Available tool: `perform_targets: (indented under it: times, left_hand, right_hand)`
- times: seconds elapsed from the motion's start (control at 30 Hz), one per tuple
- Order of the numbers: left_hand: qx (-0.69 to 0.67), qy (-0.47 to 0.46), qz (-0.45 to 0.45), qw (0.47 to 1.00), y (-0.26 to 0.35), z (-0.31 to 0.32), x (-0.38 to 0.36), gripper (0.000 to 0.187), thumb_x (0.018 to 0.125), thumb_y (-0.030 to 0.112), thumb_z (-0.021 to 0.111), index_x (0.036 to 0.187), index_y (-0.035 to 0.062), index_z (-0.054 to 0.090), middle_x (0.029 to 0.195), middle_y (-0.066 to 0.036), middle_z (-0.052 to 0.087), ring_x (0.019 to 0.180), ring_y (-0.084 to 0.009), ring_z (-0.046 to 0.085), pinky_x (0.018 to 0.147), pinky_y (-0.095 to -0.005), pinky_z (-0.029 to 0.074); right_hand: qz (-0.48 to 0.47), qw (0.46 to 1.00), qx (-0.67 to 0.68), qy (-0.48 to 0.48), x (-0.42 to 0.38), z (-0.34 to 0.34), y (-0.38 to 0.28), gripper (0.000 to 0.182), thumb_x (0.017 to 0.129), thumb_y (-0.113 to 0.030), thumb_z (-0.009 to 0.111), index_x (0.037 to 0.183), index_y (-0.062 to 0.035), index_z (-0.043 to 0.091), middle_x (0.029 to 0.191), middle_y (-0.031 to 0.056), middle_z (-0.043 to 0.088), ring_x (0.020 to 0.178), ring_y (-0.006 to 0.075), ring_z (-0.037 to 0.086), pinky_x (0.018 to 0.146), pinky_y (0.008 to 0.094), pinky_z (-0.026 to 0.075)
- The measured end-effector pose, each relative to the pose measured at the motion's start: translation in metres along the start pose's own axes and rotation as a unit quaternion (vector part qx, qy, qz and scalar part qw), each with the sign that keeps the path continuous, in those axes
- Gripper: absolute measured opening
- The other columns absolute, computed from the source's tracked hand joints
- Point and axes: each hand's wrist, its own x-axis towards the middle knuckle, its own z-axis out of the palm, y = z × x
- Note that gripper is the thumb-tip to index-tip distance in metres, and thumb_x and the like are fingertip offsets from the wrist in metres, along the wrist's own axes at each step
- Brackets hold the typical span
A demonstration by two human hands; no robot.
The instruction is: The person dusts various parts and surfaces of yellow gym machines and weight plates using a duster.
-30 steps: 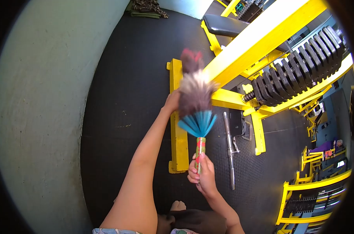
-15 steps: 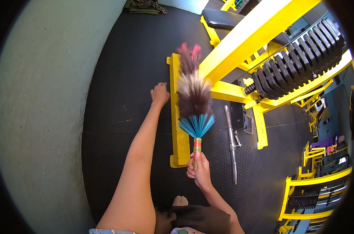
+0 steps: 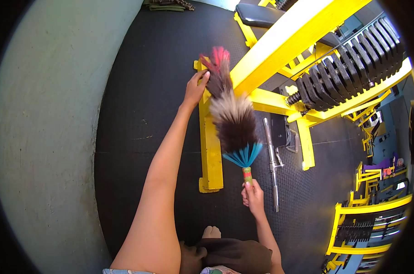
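A feather duster [image 3: 235, 123] with brown, cream and pink feathers and a blue collar lies over the yellow base beam [image 3: 211, 157] in this view. My right hand [image 3: 254, 196] is wrapped round its red and green handle, to the right of the beam's near end. Up at the beam's far end is my left hand [image 3: 195, 91], its fingers reaching onto the yellow metal beside the duster's pink tip. Those fingers are stretched and slightly bent, holding nothing. Part of the beam is hidden behind the feathers.
A slanted yellow post [image 3: 289, 50] rises right of the beam, near a black weight stack [image 3: 353, 68]. A chrome bar [image 3: 272, 164] lies on the black floor [image 3: 147, 109]. A grey wall [image 3: 56, 137] runs along the left. A padded bench [image 3: 259, 15] stands beyond.
My left hand has moved up and right onto the beam's far end. My right hand has shifted right, tilting the duster so its tip leans left.
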Motion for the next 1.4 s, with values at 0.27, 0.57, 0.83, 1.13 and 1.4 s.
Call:
perform_targets:
  times: [0.27,0.57,0.83,1.13,1.4]
  left_hand:
    - [0.04,-0.034,-0.089,0.995,-0.007,-0.008,-0.013,0.056,0.083,0.049,0.045,0.112,0.002,0.052,0.111,-0.016,0.054,0.105,-0.0284,0.05,0.09,-0.0329,0.037]
    - [0.007,-0.146,-0.086,0.985,0.007,-0.001,-0.011,0.061,0.077,0.054,0.051,0.121,0.0122,0.049,0.122,-0.014,0.049,0.111,-0.0273,0.047,0.095,-0.0343,0.034]
    - [0.012,-0.22,-0.065,0.973,0.011,0.017,-0.016,0.073,0.065,0.049,0.068,0.124,0.0136,0.045,0.117,-0.014,0.051,0.108,-0.0264,0.049,0.092,-0.0387,0.038]
    - [0.07,-0.203,-0.061,0.975,0.01,0.017,-0.016,0.066,0.07,0.054,0.061,0.121,0.0134,0.049,0.115,-0.013,0.053,0.107,-0.0263,0.05,0.09,-0.0433,0.04]
    - [0.534,-0.441,-0.207,0.691,-0.074,-0.03,-0.023,0.032,0.077,0.025,0.056,0.103,0.0063,0.06,0.105,-0.015,0.059,0.099,-0.0254,0.056,0.082,-0.0373,0.045]
  right_hand:
    - [-0.19,0.904,-0.366,0.116,0.016,-0.076,0.023,0.02,0.084,-0.023,0.053,0.09,-0.0042,0.05,0.059,0.0185,0.052,0.056,0.0335,0.057,0.047,0.0387,0.039]
    - [-0.12,0.938,-0.315,0.082,-0.021,-0.034,0.127,0.023,0.083,-0.026,0.054,0.083,-0.0037,0.049,0.06,0.0246,0.052,0.061,0.0415,0.055,0.046,0.0447,0.039]
    - [-0.009,0.964,-0.227,0.136,-0.064,-0.024,0.169,0.021,0.084,-0.023,0.053,0.083,-0.0031,0.049,0.059,0.0229,0.051,0.06,0.0409,0.055,0.046,0.0426,0.039]
    - [-0.056,0.929,-0.33,0.156,-0.112,-0.062,0.13,0.018,0.078,-0.019,0.061,0.086,-0.004,0.056,0.067,0.019,0.056,0.063,0.0334,0.06,0.051,0.0357,0.044]
    - [-0.165,0.779,-0.604,0.025,-0.089,-0.122,-0.114,0.039,0.07,-0.018,0.066,0.107,-0.0142,0.058,0.062,0.0132,0.057,0.05,0.0267,0.056,0.049,0.0347,0.044]
